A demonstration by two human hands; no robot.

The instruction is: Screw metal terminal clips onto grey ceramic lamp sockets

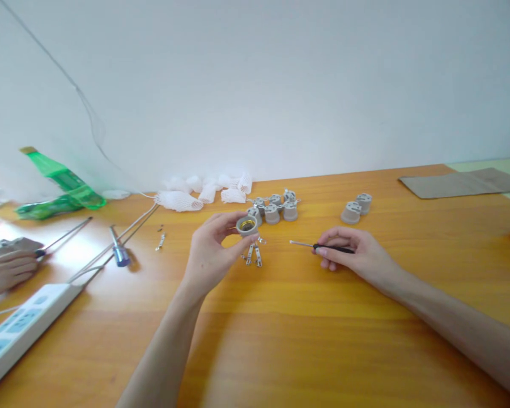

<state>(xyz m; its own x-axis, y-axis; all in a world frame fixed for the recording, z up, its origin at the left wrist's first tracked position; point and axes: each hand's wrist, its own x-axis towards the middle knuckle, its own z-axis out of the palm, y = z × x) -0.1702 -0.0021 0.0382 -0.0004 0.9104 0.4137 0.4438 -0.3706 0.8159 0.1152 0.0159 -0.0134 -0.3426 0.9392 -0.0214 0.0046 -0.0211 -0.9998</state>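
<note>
My left hand (206,249) holds a grey ceramic lamp socket (247,225) by its sides, with the brass-lined opening facing up toward me. My right hand (351,252) pinches a small black-handled precision screwdriver (323,246), its thin metal shaft pointing left toward the socket and apart from it. Just below the socket lie several metal terminal strips (253,255). Behind them sits a cluster of similar grey sockets (276,208), and two more sockets (356,207) stand further right.
The orange wood-grain table (306,351) runs to a white wall. White foam net sleeves (199,192), a green plastic bottle (62,184), a blue-handled screwdriver (119,255) and a white power strip (21,334) lie left. A co-worker's hand (6,269) enters at left. Cardboard (463,182) lies back right.
</note>
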